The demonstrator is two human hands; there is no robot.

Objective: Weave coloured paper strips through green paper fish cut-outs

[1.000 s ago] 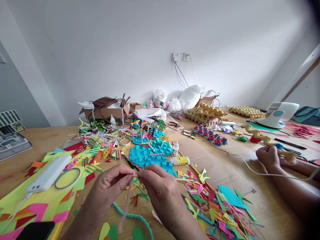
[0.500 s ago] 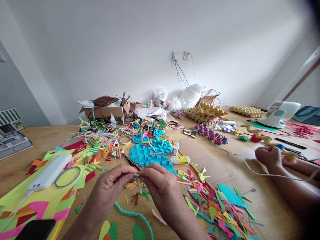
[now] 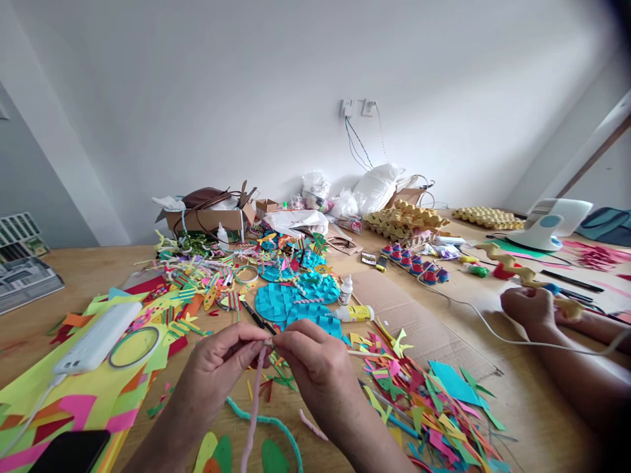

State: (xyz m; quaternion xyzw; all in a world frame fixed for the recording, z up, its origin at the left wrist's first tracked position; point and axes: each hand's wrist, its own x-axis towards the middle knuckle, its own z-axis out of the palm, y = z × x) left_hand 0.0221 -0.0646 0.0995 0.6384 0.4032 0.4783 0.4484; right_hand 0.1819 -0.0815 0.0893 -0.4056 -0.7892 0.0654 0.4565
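My left hand (image 3: 221, 358) and my right hand (image 3: 315, 364) meet above the table, thumbs and fingertips pinched together. Between them they grip a pale pink pipe cleaner (image 3: 253, 414), whose long end hangs down toward me; the pinched part is mostly hidden by the fingers. Below, a turquoise pipe cleaner (image 3: 276, 426) curves across the wood. A short pink piece of pipe cleaner (image 3: 312, 426) lies beside my right wrist. Green paper ovals (image 3: 274, 456) rest at the near edge of view. Just beyond my fingers is a black pen (image 3: 254, 315).
Blue paper-covered shapes (image 3: 276, 302), a glue bottle (image 3: 355, 314) and a small white bottle (image 3: 346, 290) stand or lie ahead. Paper scraps (image 3: 438, 420) spread at right. A power strip (image 3: 97, 338) lies left. Another person's hand (image 3: 530, 307) works at right, near a white cable (image 3: 486, 322).
The pink pipe cleaner's long end now hangs down in front of my hands; before, only a short bit showed below the fingertips. Both hands stay pinched in nearly the same place.
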